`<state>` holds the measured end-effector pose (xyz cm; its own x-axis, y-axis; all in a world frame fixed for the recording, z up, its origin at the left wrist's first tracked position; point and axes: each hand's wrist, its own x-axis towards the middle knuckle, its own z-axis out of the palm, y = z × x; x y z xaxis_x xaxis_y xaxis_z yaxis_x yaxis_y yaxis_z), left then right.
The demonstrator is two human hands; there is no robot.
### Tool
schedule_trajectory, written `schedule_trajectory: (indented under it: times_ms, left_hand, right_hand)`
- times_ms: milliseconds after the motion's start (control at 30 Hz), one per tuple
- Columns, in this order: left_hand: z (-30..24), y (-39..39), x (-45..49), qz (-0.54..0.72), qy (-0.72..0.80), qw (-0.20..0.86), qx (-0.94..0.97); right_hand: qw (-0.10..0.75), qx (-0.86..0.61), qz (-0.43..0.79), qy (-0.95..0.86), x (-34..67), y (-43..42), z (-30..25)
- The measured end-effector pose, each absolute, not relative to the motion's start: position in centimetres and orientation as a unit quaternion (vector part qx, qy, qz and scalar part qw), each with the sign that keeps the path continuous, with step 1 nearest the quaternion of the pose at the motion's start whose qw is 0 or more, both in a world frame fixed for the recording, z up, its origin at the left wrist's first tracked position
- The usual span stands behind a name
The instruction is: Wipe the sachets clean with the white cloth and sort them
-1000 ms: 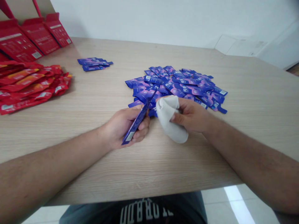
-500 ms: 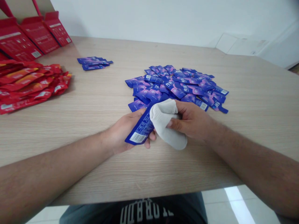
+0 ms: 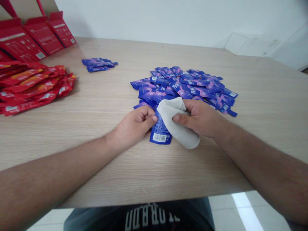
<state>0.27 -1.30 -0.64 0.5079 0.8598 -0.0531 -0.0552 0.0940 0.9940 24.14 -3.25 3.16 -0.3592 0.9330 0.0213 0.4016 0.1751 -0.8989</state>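
Between thumb and curled fingers, my left hand (image 3: 138, 123) pinches the left edge of a blue pouch (image 3: 160, 130), whose barcode end points toward me. My right hand (image 3: 198, 118) is closed on a folded white sock (image 3: 181, 123), thumb on top. The sock lies over the pouch's upper right part and hides it. Just beyond both hands spreads a heap of blue and purple pouches (image 3: 185, 85), its near edge partly covered by the sock and my right hand.
Farther back on the wooden table (image 3: 108, 183) lies a small stack of blue pouches (image 3: 99, 64). At the left are a pile of red packets (image 3: 36, 85) and red boxes (image 3: 44, 35) with raised flaps. A white wall (image 3: 156, 21) stands behind the table.
The blue pouch has turned from slanted to nearly upright and shifted right. My left hand has gone from under it to pinching its edge. The sock still covers part of it.
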Motion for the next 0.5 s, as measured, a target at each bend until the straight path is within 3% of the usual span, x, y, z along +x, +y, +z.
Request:
schedule_trajectory:
  times_ms: [133,300,367,500]
  left_hand:
    - [-0.5,-1.2,0.1,0.335,0.361,0.616,0.615]
    - [-0.7,-1.3,0.0,0.339,0.345,0.615,0.623]
    - [-0.8,-1.2,-0.1,0.342,0.34,0.624,0.615]
    - [-0.8,-1.0,-0.1,0.357,0.339,0.644,0.586]
  right_hand:
    - [0.291,-0.495,0.383,-0.723,24.4,-3.3,3.6]
    - [0.334,-0.541,0.084,-0.768,24.8,-3.1,4.4]
    - [0.306,-0.507,0.015,-0.806,24.3,-3.6,4.2]
    - [0.19,-0.402,0.024,-0.895,22.9,-4.8,3.5]
